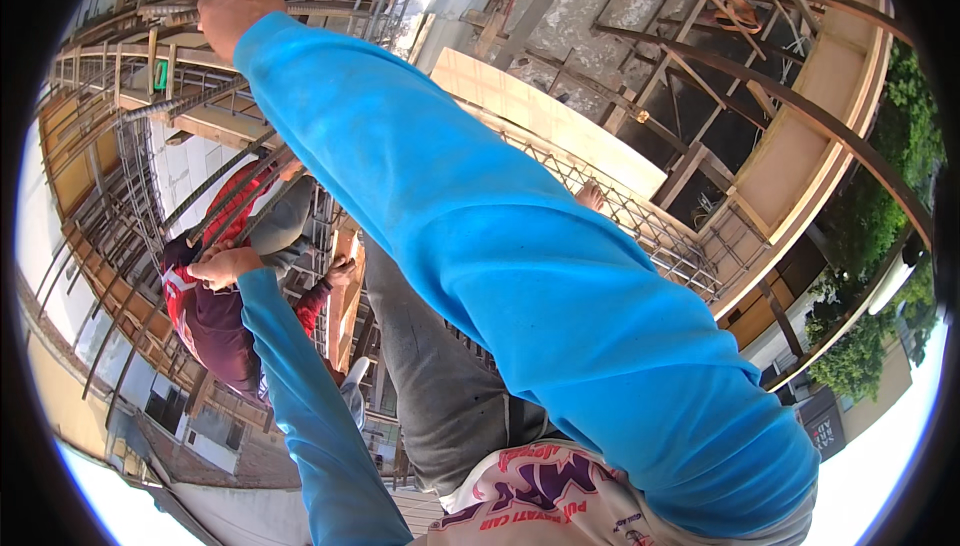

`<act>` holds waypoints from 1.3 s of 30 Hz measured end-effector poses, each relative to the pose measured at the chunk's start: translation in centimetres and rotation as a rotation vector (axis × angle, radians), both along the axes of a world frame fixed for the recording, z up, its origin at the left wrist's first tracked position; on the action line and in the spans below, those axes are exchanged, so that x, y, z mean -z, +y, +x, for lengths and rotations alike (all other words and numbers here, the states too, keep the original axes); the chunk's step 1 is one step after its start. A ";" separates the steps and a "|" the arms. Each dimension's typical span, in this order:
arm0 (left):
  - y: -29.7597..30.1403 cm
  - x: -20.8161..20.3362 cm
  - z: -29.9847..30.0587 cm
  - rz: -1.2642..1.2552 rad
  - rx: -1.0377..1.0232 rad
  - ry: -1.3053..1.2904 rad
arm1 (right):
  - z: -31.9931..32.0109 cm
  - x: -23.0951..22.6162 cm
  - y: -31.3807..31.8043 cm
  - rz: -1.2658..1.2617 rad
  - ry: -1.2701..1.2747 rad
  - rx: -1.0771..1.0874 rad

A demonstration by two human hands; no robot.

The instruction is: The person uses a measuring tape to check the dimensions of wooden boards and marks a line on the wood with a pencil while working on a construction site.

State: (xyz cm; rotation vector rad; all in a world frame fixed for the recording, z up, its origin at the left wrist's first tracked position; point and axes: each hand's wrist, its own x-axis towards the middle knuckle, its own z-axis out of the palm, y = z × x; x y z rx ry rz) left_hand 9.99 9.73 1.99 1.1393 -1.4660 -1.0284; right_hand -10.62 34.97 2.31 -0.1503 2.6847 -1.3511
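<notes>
My right arm, in a blue sleeve, reaches across the view to the upper left. My right hand (pixel 237 19) is closed at a ribbed steel reinforcing bar (pixel 325 8) that runs behind it; the fingertips are partly hidden. Lower down, my left hand (pixel 222 266) is closed at the lower end of slanting reinforcing bars (pixel 232 200); its exact grip is hard to see. Just beyond these bars a co-worker in a dark red top (pixel 218 344) bends low. The co-worker's hand (pixel 341 271) rests by a wooden board (pixel 346 306).
Bar cages (pixel 690 271) lie along plywood formwork (pixel 560 121) at right. Long curved-looking bars (pixel 790 96) cross the upper right above timber framing. Several bars (pixel 100 331) stick out at far left. A bare foot (pixel 590 196) shows beyond my right arm.
</notes>
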 end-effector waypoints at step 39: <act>-1.6 0.9 1.3 0.047 0.262 0.234 | 0.4 2.2 0.7 0.119 0.415 -0.023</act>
